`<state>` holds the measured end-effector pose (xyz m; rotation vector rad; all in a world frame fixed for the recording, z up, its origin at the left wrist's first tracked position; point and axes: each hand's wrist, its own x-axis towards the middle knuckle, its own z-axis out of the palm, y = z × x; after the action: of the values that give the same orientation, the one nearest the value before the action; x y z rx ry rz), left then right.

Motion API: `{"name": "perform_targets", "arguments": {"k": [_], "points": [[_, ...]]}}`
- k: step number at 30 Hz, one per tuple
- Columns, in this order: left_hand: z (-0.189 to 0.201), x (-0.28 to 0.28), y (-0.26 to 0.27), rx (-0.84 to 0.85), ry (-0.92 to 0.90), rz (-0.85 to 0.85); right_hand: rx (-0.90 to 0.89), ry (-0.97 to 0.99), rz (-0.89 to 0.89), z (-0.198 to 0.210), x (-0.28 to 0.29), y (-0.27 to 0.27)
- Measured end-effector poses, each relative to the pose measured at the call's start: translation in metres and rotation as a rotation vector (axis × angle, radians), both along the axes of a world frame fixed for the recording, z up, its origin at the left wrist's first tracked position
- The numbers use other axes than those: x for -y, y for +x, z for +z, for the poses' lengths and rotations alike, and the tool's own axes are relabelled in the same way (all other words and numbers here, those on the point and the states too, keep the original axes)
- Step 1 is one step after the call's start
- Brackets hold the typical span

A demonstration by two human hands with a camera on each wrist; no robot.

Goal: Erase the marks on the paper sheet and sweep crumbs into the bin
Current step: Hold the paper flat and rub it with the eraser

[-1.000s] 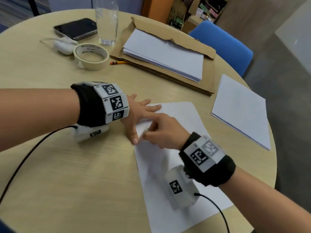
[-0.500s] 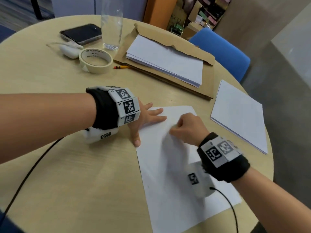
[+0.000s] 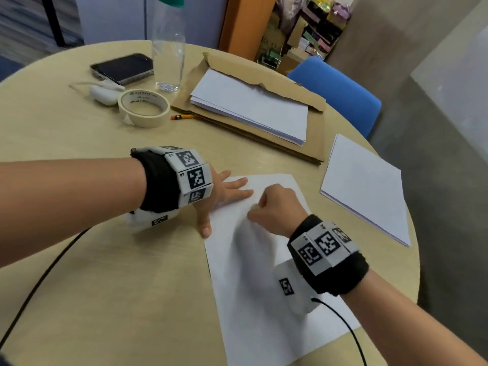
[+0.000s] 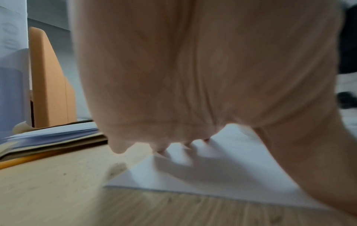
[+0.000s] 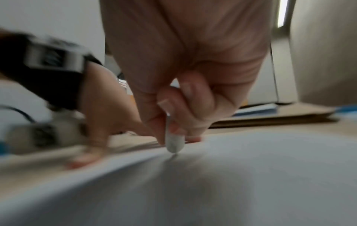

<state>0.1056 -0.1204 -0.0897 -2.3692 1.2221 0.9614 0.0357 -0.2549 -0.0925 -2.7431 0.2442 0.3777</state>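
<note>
Erasing step in hand. Right hand (image 3: 274, 207) pinches small white rubber eraser (image 5: 174, 143), tip on white paper sheet (image 3: 264, 286) lying on round wooden table (image 3: 105, 286). Left hand (image 3: 224, 191) flat, fingers spread, pinning sheet's far corner. Marks too faint to see. Next, likely: keep rubbing, sheet held steady; crumb sweep not yet begun, bin unseen.

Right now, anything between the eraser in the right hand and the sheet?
Nothing visible. The right hand pinches the small white eraser, its tip at the white paper sheet. The left hand presses the sheet's far corner, clear of it.
</note>
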Motion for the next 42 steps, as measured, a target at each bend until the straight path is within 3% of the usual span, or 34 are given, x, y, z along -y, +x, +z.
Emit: {"name": "perform_targets", "arguments": {"k": [3, 4, 8, 10, 11, 15, 17, 21, 24, 27, 32, 34, 39, 42], "points": [[0.002, 0.000, -0.005, 0.032, -0.010, -0.021, -0.024, 0.256, 0.216, -0.004, -0.037, -0.013], [0.003, 0.001, -0.006, 0.042, -0.012, -0.006, -0.026, 0.244, 0.226, -0.005, -0.035, -0.012], [0.004, 0.001, -0.004, 0.042, 0.016, 0.012, -0.040, -0.068, -0.119, 0.003, 0.027, -0.004], [0.005, 0.001, -0.005, 0.050, 0.020, 0.012, -0.026, -0.011, -0.280, 0.007, 0.057, -0.010], [0.005, 0.001, -0.005, 0.053, 0.017, 0.006, 0.007, 0.135, -0.365, 0.007, 0.067, -0.016], [0.015, -0.005, -0.007, -0.023, -0.059, 0.093, 0.090, 1.059, -0.874, 0.000, 0.081, -0.037], [0.020, -0.005, -0.016, -0.042, -0.148, 0.116, 0.027, 1.236, -0.985, -0.005, 0.079, -0.043], [0.013, 0.007, -0.064, 0.033, -0.253, -0.160, 0.024, 1.277, -0.975, -0.012, 0.079, -0.047], [-0.004, 0.021, -0.097, -0.018, -0.220, -0.307, 0.012, 1.280, -0.928, -0.015, 0.080, -0.050], [-0.019, 0.022, -0.089, -0.032, -0.191, -0.239, 0.013, 1.313, -0.905, -0.016, 0.082, -0.053], [-0.019, 0.000, -0.027, 0.247, -0.106, 0.235, 0.024, 1.345, -0.880, -0.016, 0.082, -0.057], [-0.012, 0.004, -0.035, 0.243, -0.131, 0.197, 0.036, 1.350, -0.879, -0.016, 0.083, -0.057], [-0.007, 0.021, -0.091, -0.094, -0.183, -0.121, 0.043, 1.351, -0.884, -0.016, 0.083, -0.057], [-0.020, 0.007, -0.052, 0.034, -0.124, 0.032, 0.038, 1.365, -0.881, -0.016, 0.084, -0.058]]}}
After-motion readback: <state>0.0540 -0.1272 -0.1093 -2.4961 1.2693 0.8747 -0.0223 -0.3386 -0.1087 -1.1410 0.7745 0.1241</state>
